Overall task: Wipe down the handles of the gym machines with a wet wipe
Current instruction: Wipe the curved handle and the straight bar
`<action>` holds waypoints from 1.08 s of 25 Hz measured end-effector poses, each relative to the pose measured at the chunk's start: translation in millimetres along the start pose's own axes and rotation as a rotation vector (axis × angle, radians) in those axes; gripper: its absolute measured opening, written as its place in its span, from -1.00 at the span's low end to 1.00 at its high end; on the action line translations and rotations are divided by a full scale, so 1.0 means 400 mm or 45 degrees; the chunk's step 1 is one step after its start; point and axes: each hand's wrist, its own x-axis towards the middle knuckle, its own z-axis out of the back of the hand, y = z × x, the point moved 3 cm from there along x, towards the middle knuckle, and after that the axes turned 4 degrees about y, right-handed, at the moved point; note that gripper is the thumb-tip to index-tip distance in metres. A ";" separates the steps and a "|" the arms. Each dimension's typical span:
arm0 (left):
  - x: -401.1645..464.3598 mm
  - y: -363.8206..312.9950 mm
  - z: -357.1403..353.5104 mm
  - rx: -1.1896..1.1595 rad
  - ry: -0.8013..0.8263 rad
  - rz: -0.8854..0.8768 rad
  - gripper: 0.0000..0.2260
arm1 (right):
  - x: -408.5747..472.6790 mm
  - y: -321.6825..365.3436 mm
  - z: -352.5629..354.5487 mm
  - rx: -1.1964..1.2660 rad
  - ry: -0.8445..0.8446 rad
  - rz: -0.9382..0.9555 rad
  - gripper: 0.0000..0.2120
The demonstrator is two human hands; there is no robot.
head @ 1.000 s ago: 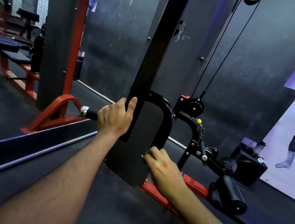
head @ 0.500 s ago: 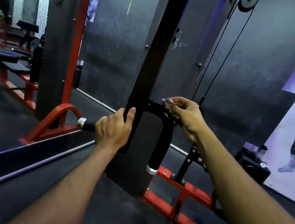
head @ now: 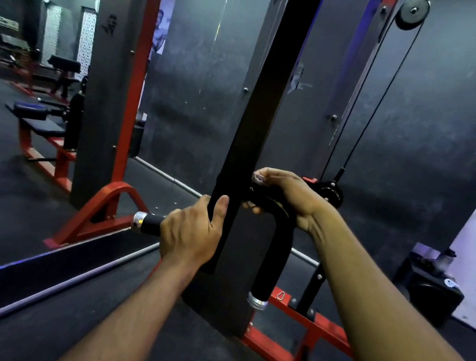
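Slid inward, right hand [head: 287, 196] grips the black, chrome-capped handle [head: 272, 258].

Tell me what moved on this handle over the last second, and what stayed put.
The right hand climbed from the lower end of the downward grip, near its silver cap, up to the top bend, where it now wraps the bar with a bit of pale wipe showing at the fingers. The left hand kept its hold on the left grip, thumb on the black post.
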 end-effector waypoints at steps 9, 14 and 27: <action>-0.022 -0.009 0.024 0.002 0.053 0.010 -0.32 | -0.021 0.067 -0.063 -0.185 -0.288 -0.187 -0.71; -0.018 -0.012 0.022 -0.014 0.043 0.028 -0.24 | -0.046 0.046 -0.050 -0.317 -0.334 0.001 -0.73; -0.004 -0.018 -0.003 -0.023 0.007 -0.032 -0.29 | -0.063 -0.052 0.010 0.119 -0.216 -0.159 -0.64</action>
